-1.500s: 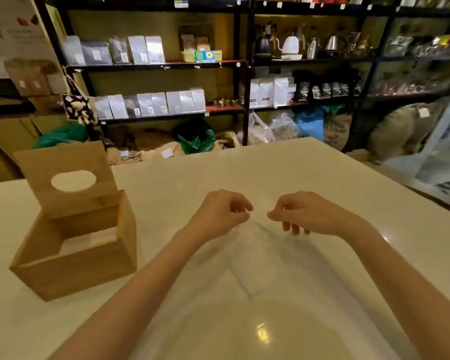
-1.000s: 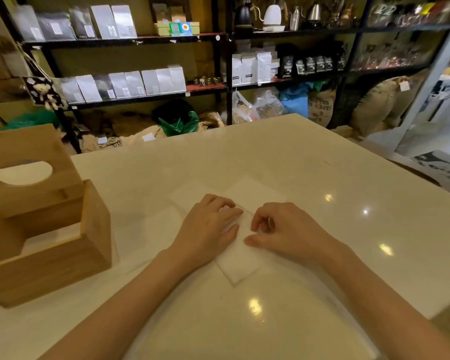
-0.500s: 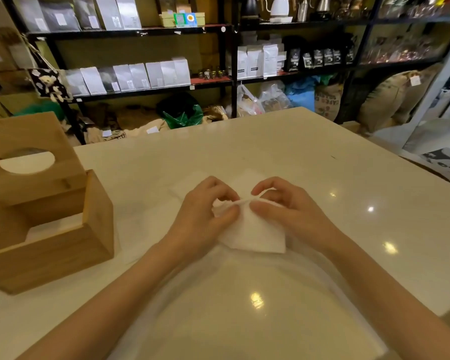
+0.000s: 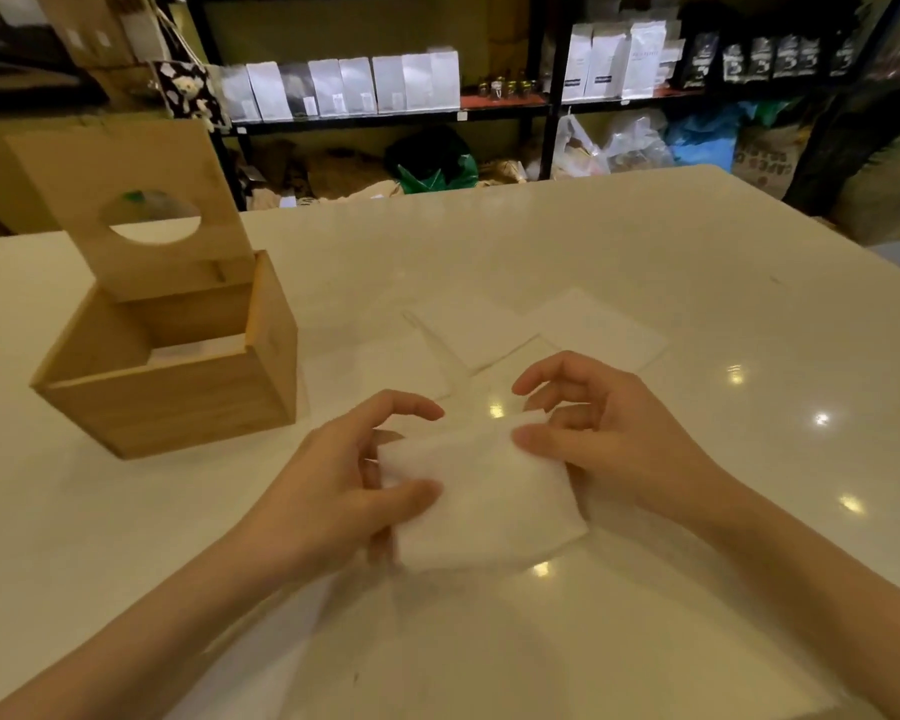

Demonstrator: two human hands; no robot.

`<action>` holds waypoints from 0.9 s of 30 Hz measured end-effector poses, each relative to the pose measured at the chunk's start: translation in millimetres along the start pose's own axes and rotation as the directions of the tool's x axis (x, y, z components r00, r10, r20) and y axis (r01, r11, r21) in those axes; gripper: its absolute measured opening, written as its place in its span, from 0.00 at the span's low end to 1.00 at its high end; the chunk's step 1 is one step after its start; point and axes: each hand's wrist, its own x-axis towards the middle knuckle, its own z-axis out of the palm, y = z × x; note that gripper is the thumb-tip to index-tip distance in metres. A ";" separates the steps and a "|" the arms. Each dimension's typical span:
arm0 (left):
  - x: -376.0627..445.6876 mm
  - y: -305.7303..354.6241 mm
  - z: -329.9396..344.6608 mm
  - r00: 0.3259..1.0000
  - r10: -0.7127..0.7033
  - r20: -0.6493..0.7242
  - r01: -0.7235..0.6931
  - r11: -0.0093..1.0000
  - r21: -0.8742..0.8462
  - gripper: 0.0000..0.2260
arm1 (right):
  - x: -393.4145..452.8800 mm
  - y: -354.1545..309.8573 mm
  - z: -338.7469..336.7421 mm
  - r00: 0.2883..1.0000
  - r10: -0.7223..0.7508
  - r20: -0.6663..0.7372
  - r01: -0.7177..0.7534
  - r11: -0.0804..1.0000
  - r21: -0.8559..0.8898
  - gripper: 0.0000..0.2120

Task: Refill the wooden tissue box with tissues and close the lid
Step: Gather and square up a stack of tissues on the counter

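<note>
We held a folded tissue (image 4: 481, 493) between both hands, lifted just off the white table (image 4: 619, 252). Our left hand (image 4: 333, 493) pinched its left edge, thumb on top and fingers underneath. Our right hand (image 4: 604, 433) had its thumb pressed on the upper right corner, with the other fingers curled loosely above and behind; we couldn't tell how firmly that side was gripped. More folded tissues (image 4: 536, 330) lay flat on the table just beyond our hands, overlapping one another.

The wooden tissue box (image 4: 178, 387) sat to the left and slightly farther away, apart from the tissue we held. Its lid (image 4: 126, 200), with a round hole, stood tilted up and back, so the top was open. Something white showed inside near the bottom, probably tissues already in, though it was hard to be sure.

Key relation: the box lay leftward of the grip, so our left hand was the nearer one. The tissue's long axis ran roughly left-right, about in line with the box's front wall. We judged the next move as a leftward carry, then a drop through the open top; lid not yet closed.
</note>
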 end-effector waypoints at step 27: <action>45.7 -48.5 -8.9 0.983 0.120 -0.139 0.001 0.754 0.657 0.21 | 103.8 -3.4 56.2 0.863 -0.185 0.471 0.505 0.258 -0.824 0.25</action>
